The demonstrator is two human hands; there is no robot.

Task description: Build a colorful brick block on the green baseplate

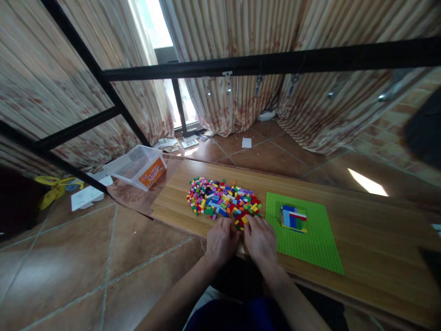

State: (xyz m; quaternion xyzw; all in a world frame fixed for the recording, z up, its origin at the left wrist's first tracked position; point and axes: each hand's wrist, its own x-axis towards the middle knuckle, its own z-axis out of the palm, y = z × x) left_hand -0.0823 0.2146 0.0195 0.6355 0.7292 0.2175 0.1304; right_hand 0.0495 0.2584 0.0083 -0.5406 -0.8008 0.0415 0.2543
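Observation:
A spread-out pile of small building bricks [223, 197] in many colours lies on the wooden table. At its near edge my left hand [221, 242] rests with curled fingers; whatever they hold, if anything, is hidden. Close beside it on the right is my right hand [261, 240], its fingers bent together over the edge of the pile. A yellow brick [245, 219] shows right at its fingertips, though I cannot tell whether it is gripped. To the right lies a green baseplate [310, 248], bearing a low rectangular build [292, 218] of blue, red, white, green and yellow bricks.
The long wooden table [372, 234] runs to the right. On the floor at left stand a clear plastic box [132, 165] with an orange label and a white tray [89, 195]. A black metal rail [193, 69] crosses in front of the curtains [234, 32].

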